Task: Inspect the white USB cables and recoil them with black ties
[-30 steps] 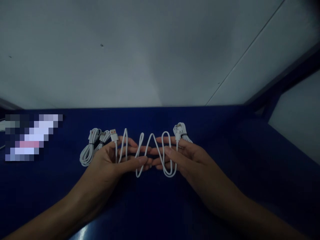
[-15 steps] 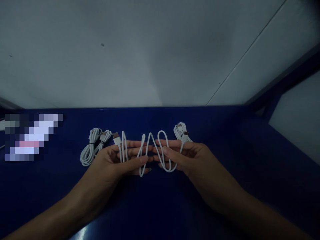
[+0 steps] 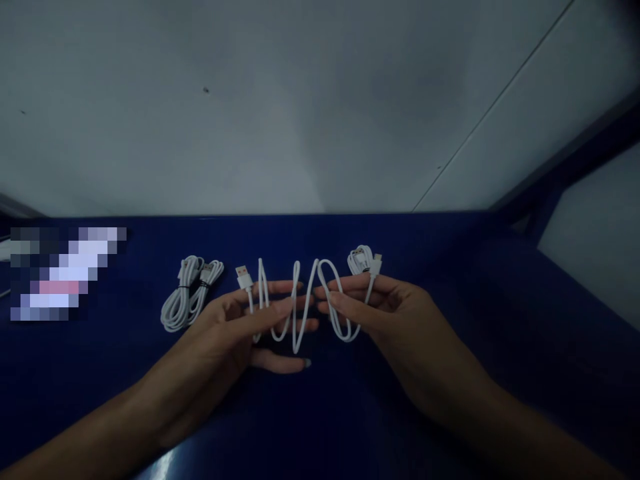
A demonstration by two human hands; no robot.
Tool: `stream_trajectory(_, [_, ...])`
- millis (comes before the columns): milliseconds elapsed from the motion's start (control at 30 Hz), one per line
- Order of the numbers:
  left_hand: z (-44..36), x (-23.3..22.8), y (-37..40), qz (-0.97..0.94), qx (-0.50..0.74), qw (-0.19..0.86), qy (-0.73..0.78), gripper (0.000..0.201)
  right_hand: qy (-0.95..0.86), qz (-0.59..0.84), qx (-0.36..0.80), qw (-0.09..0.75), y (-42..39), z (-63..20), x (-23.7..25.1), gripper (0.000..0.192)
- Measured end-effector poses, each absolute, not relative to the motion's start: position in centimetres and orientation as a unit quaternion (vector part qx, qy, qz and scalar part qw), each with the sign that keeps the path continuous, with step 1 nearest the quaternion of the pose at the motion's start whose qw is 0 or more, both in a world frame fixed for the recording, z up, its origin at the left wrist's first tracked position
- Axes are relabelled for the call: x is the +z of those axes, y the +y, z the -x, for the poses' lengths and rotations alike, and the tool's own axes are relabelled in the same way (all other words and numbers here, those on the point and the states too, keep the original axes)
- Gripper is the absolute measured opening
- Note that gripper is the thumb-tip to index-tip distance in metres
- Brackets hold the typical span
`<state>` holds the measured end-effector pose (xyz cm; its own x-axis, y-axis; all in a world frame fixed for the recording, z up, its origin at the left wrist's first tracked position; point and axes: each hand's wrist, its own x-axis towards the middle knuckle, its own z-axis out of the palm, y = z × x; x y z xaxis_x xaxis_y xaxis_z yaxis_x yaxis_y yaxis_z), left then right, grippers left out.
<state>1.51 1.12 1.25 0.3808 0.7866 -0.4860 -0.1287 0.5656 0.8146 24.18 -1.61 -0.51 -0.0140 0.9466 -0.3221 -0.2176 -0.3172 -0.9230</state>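
Observation:
A white USB cable (image 3: pixel 305 313) is stretched between my two hands in loose zigzag loops. My left hand (image 3: pixel 245 320) pinches the left loops between thumb and fingers, its little finger held apart below. The USB plug (image 3: pixel 244 277) stands up above that hand. Closed on the right-hand loops is my right hand (image 3: pixel 385 307), with thumb over fingers. At its upper edge the cable's smaller connector (image 3: pixel 376 265) points upward. Both hands are above the blue table, the fingertips close together in the middle.
Two tied white cable bundles (image 3: pixel 183 297) lie on the blue table (image 3: pixel 310 427) left of my hands. Another coiled cable (image 3: pixel 359 259) lies behind my right hand. A pixelated bright object (image 3: pixel 75 273) is at far left. A pale wall (image 3: pixel 300 107) rises behind.
The loops have shifted a little to the right and spread. My left little finger has moved away from the others. The smaller connector has turned more upright.

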Motion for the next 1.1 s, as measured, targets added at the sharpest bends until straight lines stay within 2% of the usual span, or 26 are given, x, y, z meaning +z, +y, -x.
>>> stream_trajectory(167, [-1.3,1.0,1.3,-0.34,0.332,0.787,0.393,0.034,-0.346,0.533,0.615,0.468,-1.6,-24.2,-0.2,0.027])
stream_trajectory(467, [-1.2,0.9,1.2,-0.33,0.325,0.798,0.385,0.039,-0.332,0.512,0.651,0.451,-1.7,-24.3,-0.1,0.032])
stream_trajectory(700, [-1.2,1.1,1.0,-0.318,0.318,0.806,0.385,0.04,-0.348,0.513,0.637,0.458,-1.4,-24.8,0.5,0.025])
stream_trajectory(1100, [-0.3,1.7,1.4,-0.32,0.349,0.798,0.374,0.034,-0.336,0.478,0.665,0.464,-1.6,-25.0,1.8,0.027])
